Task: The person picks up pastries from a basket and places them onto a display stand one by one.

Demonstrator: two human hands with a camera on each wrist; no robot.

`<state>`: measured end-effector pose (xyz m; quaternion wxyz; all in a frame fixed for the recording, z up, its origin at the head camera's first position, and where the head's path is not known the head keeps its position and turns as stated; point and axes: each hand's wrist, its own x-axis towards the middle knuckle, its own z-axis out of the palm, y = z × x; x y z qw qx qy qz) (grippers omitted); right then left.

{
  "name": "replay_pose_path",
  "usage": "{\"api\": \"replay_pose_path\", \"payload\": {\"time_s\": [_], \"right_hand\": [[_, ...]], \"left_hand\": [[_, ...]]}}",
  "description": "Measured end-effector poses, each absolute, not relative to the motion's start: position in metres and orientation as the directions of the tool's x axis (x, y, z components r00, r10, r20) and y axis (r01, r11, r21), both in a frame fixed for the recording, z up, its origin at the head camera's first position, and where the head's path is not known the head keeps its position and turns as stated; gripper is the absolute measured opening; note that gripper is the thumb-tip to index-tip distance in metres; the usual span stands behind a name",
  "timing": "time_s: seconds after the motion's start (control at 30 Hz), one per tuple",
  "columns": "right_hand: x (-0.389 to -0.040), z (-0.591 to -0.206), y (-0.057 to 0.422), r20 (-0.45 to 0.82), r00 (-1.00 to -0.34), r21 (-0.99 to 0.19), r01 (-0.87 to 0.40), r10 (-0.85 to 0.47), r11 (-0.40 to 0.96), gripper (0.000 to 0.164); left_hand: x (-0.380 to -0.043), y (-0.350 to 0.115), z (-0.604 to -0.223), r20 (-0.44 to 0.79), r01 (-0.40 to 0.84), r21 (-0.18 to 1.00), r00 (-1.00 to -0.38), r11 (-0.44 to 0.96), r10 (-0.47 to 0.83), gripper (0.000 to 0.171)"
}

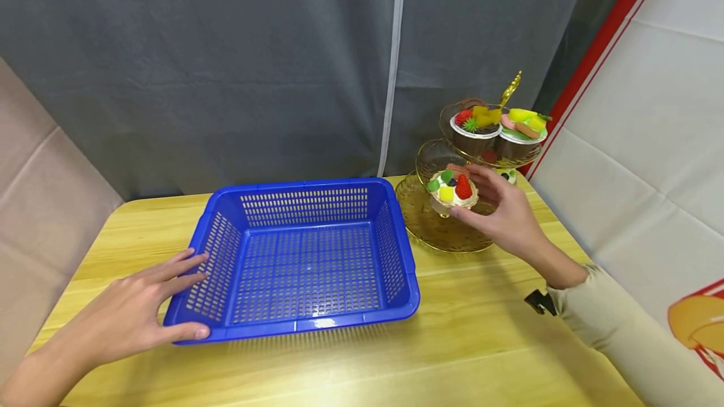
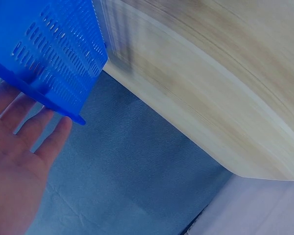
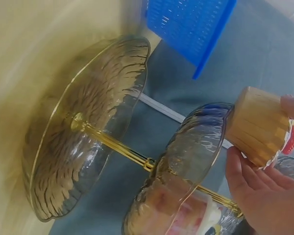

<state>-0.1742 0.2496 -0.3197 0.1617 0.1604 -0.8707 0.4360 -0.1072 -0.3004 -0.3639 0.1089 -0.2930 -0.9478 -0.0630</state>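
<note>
My right hand grips a fruit-topped cupcake between thumb and fingers, at the edge of the middle tier of a glass tiered stand. The cupcake has a tan cup, white cream, a strawberry, a yellow cube and green leaves. On the left, my left hand rests on the rim of a blue plastic basket, its fingers spread over the side. In the left wrist view those fingers lie along the basket's outer rim. No items lie in the basket.
Two dark-cupped desserts, one topped with strawberry and one with yellow fruit, sit on the top tier below a gold handle. Another dessert stands on the middle tier. A grey curtain hangs behind the wooden table.
</note>
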Motion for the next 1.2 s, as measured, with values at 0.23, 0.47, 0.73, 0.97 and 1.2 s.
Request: {"api": "replay_pose_path", "payload": {"time_s": [0.23,0.47,0.73,0.97,1.2], "right_hand": [[-0.174,-0.320,0.254,0.383,-0.922,-0.718,-0.333,-0.053,0.611,0.068],[-0.180,-0.320,0.254,0.349,-0.937,-0.769,-0.283,0.005,0.574,0.069],[-0.192,-0.329,0.252,0.383,-0.924,-0.736,-0.308,-0.004,0.603,0.068],[-0.195,-0.334,0.251,0.423,-0.904,-0.649,-0.349,-0.061,0.676,0.067],[-0.195,-0.333,0.249,0.482,-0.869,-0.489,-0.370,-0.108,0.790,0.067]], "left_hand": [[-0.107,-0.301,-0.363,0.229,0.562,0.060,-0.812,0.825,0.537,0.085],[-0.107,-0.301,-0.363,0.232,0.567,0.060,-0.808,0.822,0.541,0.085],[-0.107,-0.301,-0.363,0.223,0.560,0.055,-0.814,0.826,0.537,0.085],[-0.107,-0.300,-0.362,0.237,0.569,0.051,-0.806,0.821,0.543,0.084],[-0.109,-0.299,-0.360,0.245,0.583,0.029,-0.792,0.812,0.560,0.085]]}}
